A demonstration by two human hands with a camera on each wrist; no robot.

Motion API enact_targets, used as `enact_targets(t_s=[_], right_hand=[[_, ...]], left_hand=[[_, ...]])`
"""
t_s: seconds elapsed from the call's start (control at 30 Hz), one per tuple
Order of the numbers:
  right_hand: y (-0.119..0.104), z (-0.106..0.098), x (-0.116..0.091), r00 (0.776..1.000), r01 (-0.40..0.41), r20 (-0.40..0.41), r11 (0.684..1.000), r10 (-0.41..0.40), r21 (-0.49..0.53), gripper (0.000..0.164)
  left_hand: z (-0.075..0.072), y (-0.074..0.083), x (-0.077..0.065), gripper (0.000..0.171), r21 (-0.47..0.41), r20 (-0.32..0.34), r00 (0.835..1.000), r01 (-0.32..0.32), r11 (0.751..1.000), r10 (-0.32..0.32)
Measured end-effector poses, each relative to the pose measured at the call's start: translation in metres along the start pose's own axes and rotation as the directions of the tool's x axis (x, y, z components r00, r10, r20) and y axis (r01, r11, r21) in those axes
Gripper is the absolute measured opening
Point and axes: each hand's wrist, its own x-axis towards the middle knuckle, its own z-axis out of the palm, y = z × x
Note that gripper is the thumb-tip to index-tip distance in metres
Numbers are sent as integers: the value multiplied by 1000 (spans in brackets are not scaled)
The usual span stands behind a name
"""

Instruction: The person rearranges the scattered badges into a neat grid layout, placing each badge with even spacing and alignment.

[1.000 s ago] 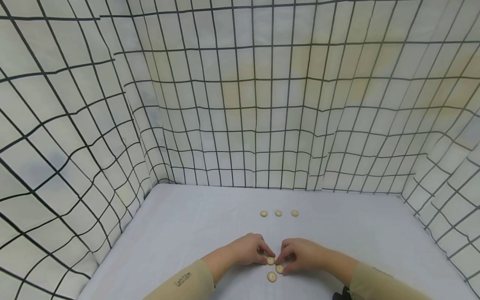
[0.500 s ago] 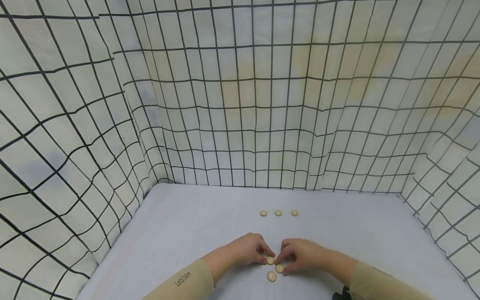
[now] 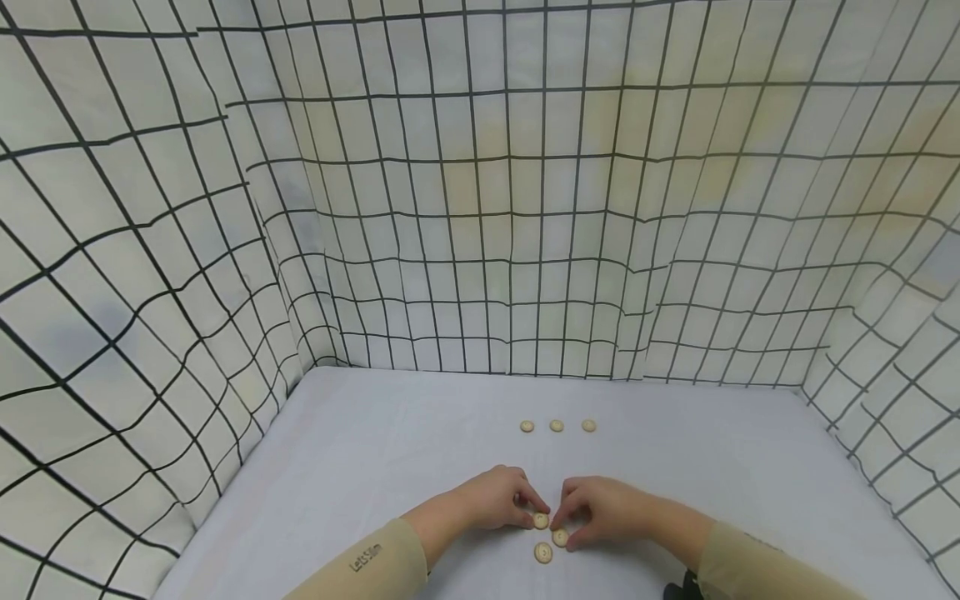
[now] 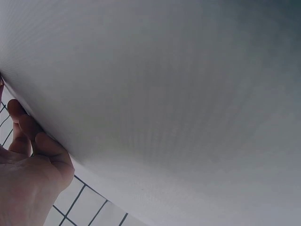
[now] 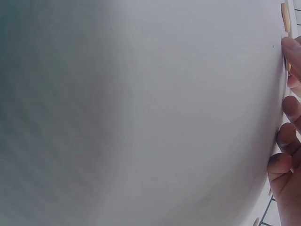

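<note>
Small round pale wooden discs with dark marks lie on the white-covered table. My left hand (image 3: 498, 500) pinches one wooden disc (image 3: 541, 521) between thumb and index finger. Just right of it and a little nearer, a second wooden disc (image 3: 560, 537) is held between the thumb and index finger of my right hand (image 3: 603, 510). A third disc (image 3: 543, 552) lies loose in front of these two. In the left wrist view the left hand (image 4: 35, 165) shows curled fingers, its disc hidden. At the right wrist view's edge are the right hand's fingers (image 5: 289, 141) and a disc's edge (image 5: 286, 18).
Three more discs lie in a row farther back: a left one (image 3: 527, 426), a middle one (image 3: 557, 425) and a right one (image 3: 588, 425). White walls with a black grid (image 3: 510, 250) close off the table (image 3: 375, 450) behind and at both sides. A dark object (image 3: 684, 587) shows by the right sleeve.
</note>
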Motion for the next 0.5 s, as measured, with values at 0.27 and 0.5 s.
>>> enact_targets(t_s=[0.27, 0.5], right_hand=[[-2, -2, -1, 1000, -21, 5, 999, 21, 27, 20], [-4, -4, -3, 1000, 18, 2, 1000, -18, 21, 22]], left_hand=[[1, 0, 1, 24, -10, -4, 1000, 8, 1000, -8], [0, 1, 0, 24, 7, -8, 1000, 10, 1000, -10]])
